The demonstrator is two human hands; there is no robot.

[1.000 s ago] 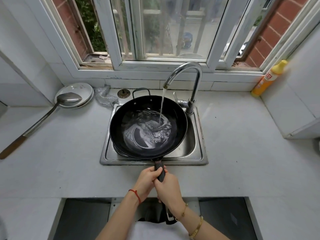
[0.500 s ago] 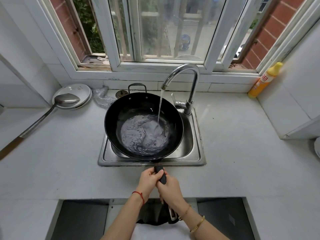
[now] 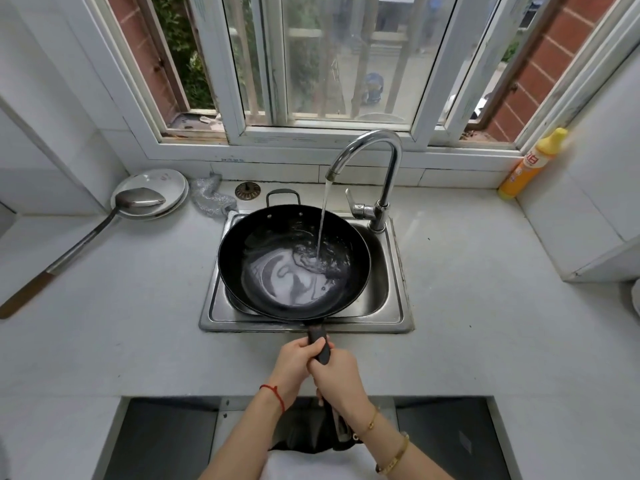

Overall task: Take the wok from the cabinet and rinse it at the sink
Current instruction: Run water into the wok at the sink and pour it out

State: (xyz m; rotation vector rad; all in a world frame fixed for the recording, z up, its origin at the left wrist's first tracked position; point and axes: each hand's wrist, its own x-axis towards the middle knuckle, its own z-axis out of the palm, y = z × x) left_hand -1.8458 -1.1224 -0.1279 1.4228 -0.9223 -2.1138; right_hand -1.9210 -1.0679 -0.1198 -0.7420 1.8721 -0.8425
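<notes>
A black wok sits over the steel sink, filling most of it. Its long dark handle points toward me across the counter. My left hand and my right hand both grip that handle, side by side. The chrome faucet runs a thin stream of water into the right half of the wok, where water swirls in the bottom. A small loop handle shows at the wok's far rim.
A metal ladle rests on a white plate at the back left, its long handle reaching toward the left edge. A steel scourer and sink strainer lie behind the sink. A yellow bottle stands back right. The window sill runs behind.
The wok has shifted and tilted over the sink, and the water inside has swirled to a new pattern. Both hands have stayed on the handle.
</notes>
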